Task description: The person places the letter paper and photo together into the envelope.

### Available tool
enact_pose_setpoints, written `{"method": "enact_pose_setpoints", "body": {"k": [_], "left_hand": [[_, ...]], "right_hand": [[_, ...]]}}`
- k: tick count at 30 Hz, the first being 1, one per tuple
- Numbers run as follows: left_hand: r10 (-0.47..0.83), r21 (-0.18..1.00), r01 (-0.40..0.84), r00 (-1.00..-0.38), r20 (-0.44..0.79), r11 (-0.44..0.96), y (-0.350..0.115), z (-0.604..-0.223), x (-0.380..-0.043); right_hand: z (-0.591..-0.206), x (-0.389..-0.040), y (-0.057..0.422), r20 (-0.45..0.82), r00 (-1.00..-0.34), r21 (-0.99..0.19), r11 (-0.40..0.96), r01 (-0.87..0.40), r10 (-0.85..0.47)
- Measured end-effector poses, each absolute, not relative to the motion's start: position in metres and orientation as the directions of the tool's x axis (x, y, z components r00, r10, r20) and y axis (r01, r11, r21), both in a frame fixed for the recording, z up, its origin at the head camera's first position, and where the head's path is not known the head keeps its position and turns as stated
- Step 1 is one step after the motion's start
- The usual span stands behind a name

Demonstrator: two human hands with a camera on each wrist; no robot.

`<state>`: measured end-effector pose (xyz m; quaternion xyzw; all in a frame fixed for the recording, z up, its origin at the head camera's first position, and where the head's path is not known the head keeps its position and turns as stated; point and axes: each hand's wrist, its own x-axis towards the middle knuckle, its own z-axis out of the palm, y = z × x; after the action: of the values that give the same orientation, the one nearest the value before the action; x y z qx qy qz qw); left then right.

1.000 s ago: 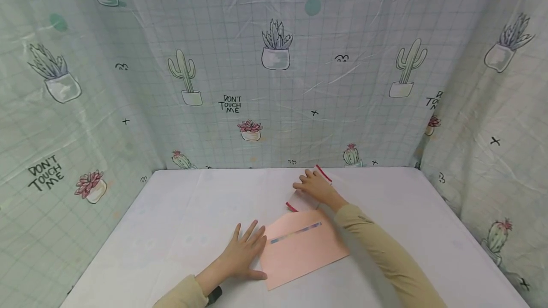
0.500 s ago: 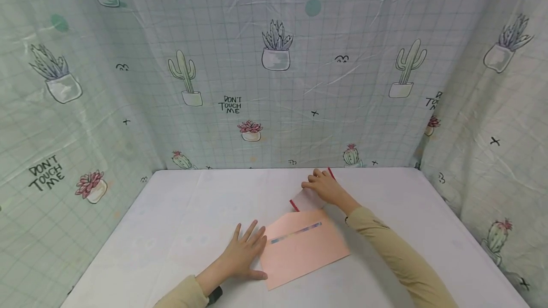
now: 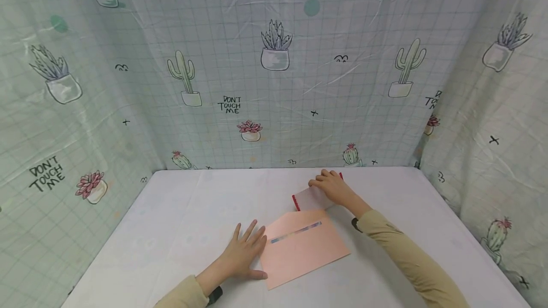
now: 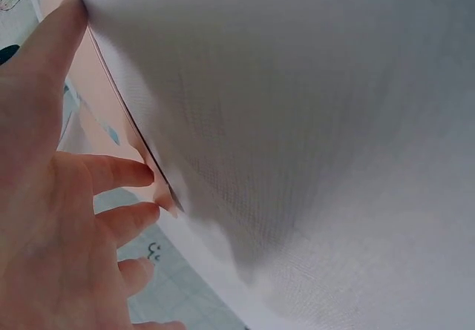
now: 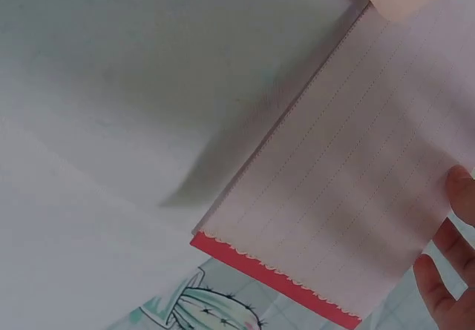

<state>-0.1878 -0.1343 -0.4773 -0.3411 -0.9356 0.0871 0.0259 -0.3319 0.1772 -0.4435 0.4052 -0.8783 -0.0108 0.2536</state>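
A salmon-pink paper envelope (image 3: 304,255) lies tilted on the table, a patterned strip (image 3: 296,232) across its upper part. My left hand (image 3: 241,255) is spread at its left edge, thumb and fingertips touching the side; in the left wrist view, the fingers (image 4: 122,222) look fairly straight. Just beyond the envelope is a pale lined sheet of letter paper (image 3: 310,198) with red end borders. My right hand (image 3: 331,187) pinches its far edge, thumb on the lined face (image 5: 297,152) and fingertips (image 5: 430,278) at the edge. The envelope hides the sheet's near part.
A white cloth covers the table (image 3: 192,213). Behind it and along both sides hangs a cactus-print curtain (image 3: 317,84), meeting the table's far edge. A dark band (image 3: 214,296) shows at the left wrist.
My right hand has shifted right and slightly nearer, turning the letter paper so its red borders stand at a steeper angle. The left hand and envelope look the same.
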Motion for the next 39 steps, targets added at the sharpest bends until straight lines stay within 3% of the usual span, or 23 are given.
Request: {"method": "enact_pose_setpoints", "body": {"k": [12,25,39], "left_hand": [[0.649,-0.183,0.638,-0.761,-0.001,0.748,-0.136,-0.479,-0.186],[0.651,-0.186,0.64,-0.759,-0.001,0.746,-0.136,-0.48,-0.186],[0.655,-0.187,0.642,-0.756,0.009,0.744,-0.139,-0.481,-0.187]], "right_hand": [[-0.424,-0.324,0.184,0.418,-0.63,0.132,0.73,-0.671,-0.655],[-0.412,-0.313,0.191,0.444,-0.628,0.104,0.733,-0.672,-0.639],[-0.406,-0.297,0.185,0.465,-0.617,-0.01,0.693,-0.721,-0.635]]}}
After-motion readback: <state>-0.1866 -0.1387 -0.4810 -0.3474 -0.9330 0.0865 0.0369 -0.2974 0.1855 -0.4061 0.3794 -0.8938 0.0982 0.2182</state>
